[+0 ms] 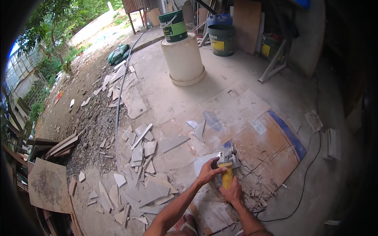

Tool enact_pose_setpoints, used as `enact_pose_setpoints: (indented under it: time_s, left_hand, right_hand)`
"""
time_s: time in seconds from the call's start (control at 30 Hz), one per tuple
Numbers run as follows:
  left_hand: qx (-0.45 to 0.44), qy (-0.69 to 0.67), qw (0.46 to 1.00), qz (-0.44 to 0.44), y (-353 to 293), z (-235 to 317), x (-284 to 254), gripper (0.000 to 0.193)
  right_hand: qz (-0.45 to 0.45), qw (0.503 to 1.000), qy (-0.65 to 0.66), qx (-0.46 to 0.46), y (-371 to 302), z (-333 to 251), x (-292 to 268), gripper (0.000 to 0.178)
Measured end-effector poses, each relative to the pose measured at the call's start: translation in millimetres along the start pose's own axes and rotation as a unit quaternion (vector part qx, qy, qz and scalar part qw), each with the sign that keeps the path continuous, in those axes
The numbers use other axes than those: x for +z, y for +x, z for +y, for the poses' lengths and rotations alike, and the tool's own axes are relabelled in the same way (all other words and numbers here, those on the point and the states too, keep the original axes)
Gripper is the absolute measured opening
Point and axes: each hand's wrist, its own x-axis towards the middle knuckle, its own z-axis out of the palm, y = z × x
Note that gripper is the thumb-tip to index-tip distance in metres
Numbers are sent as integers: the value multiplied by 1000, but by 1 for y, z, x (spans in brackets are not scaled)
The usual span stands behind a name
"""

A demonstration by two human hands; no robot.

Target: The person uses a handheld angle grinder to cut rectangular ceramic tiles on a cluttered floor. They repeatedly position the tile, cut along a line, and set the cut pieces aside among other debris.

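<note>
left hand (208,172) and right hand (233,193), fingers closed round yellow grinder (227,179) at pale tile (201,163); cutting seems underway (contact unclear), next move needs steady guidance

The right hand (233,191) hides the rear of the yellow-bodied, silver-headed angle grinder (226,177); the lower edge crops both bare forearms (178,205) and a white-strapped sandal (190,227).

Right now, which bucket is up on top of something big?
The green bucket with the light-green band. It stands on the big whitish drum, while the dark bucket and the shadowed bucket, both yellow-labelled, sit lower, to its right.
</note>
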Motion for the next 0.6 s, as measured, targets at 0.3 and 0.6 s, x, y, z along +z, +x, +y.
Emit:
enact_pose_setpoints:
  time_s: [0.3,0.6]
  left_hand:
    - [-22,-34,999,-8,9,-21,1,59]
    - [0,-77,997,17,5,-15,0,59]
  right_hand:
    - [-3,1000,-12,7,10,5,4,64]
    - [-24,999,-30,19,11,-3,-1,69]
